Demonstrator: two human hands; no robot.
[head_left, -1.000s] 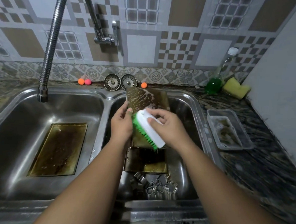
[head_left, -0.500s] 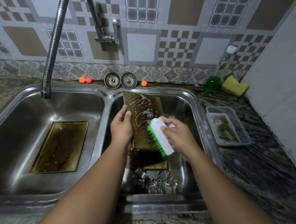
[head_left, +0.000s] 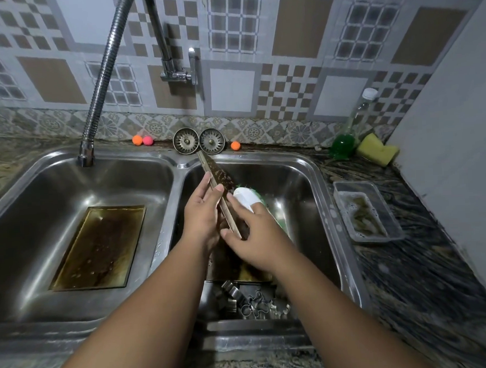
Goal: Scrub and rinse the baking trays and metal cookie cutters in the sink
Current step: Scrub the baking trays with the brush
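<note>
Metal baking tray (head_left: 219, 176), likely stiff but soap-slick, edge-on over the right basin (head_left: 292, 175): left hand (head_left: 202, 217) pinches its rim, right hand (head_left: 257, 239) grips the brush (head_left: 244, 198).

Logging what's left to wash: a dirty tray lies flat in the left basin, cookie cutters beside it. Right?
No. The head view shows the cookie cutters in the right basin, at its near end; the dirty tray does lie flat in the left basin.
</note>
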